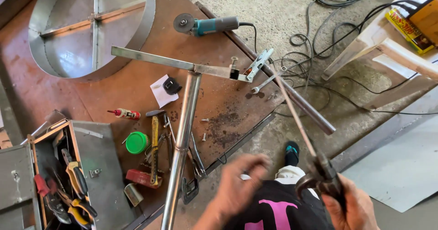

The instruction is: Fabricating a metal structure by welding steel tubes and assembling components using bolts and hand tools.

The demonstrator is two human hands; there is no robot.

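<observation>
A: Surface first. What's under everything?

B: Rusty brown steel worktable [137,82], scorched and gritty near its right edge. Concrete floor to the right, black cables [315,47] looped over it at the far side. A white plastic chair [388,47] far right, a grey sheet [401,166] on the floor near right.

A: On the table?

B: Round sheet-metal pan [91,29] with cross ribs, far left. Teal angle grinder [207,25] at the far edge. A welded T of metal tube [185,120] runs from the near edge up to a crossbar, a ground clamp [258,65] clipped on the bar's right end. Green lid [136,142], yellow-handled hammer [154,143], small red tube [125,114], loose pliers. Open grey toolbox [59,175] near left with more pliers inside.

A: Hands?

B: Right hand [353,207], near right, is closed around the black electrode holder [324,175]. The welding rod [296,116] sticks out of it, pointing far-left toward the clamp end of the crossbar; the tip looks close to it, contact not clear.

A: Left?

B: Left hand [239,184] is near centre, blurred, fingers loosely curled, half open. Holds nothing I can make out, hangs just right of the upright tube, not touching it.
</observation>
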